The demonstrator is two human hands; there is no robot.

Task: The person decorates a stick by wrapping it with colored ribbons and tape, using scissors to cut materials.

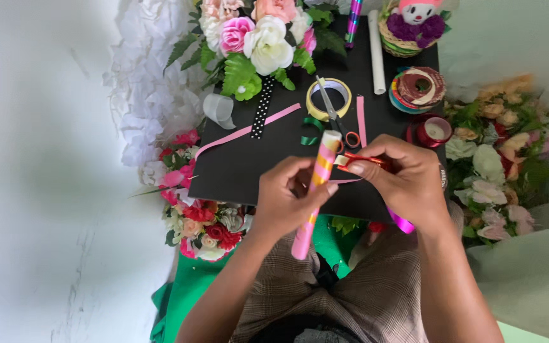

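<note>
The left hand (287, 197) grips a pink-and-orange striped stick (314, 190) upright over the near edge of a black board (236, 165); the right hand (401, 181) pinches red ribbon (363, 159) against its top. Farther off lie scissors (333, 111) across a yellow tape roll (328, 98), with ribbon spools (417, 89) at far right.

Left hand (287, 197) grips pink-striped rolled tube (316, 190) over black board (243, 165); right hand (405, 181) pinches red ribbon (366, 159) beside tube's top, possibly taping. Scissors (333, 111) lie on board behind.

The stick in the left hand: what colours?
Pink stick with orange-yellow spiral stripes, head view.
</note>
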